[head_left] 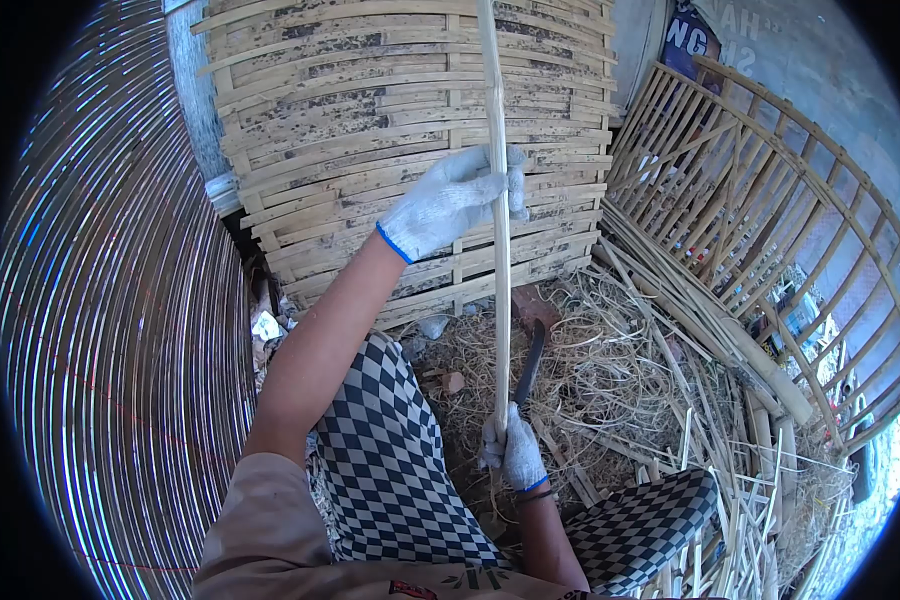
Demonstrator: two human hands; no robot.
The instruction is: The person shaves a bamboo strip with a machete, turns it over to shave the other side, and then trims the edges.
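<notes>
**Asker:** Nearest the camera, what shows?

**Describer:** Checkered trousers (390,470) over bent knees, seen from above. Between the knees, the right hand (515,452), in a white knit glove with a blue cuff, has its grip clamped on the lower end of a long bamboo strip (500,250).

**Asker:** Which way does the strip run?

**Describer:** Nearly straight up and away from the body, its long axis upright, rising past the top of the view. Higher along it, the left hand (452,200), gloved the same way, is closed round the strip with the arm stretched forward. So the right hand is the nearer one and the left the farther.

**Asker:** Anything beside the lower grip?

**Describer:** A dark curved blade (532,362) rises just right of the strip from the right hand; whether that hand holds it too, I cannot tell.

**Asker:** And around?

**Describer:** Behind the strip stands a woven bamboo panel (370,120). Right of it leans an open lattice frame (770,220). Shavings and loose slats (630,390) cover the ground. At far left curves a ribbed basket wall (120,330).
</notes>
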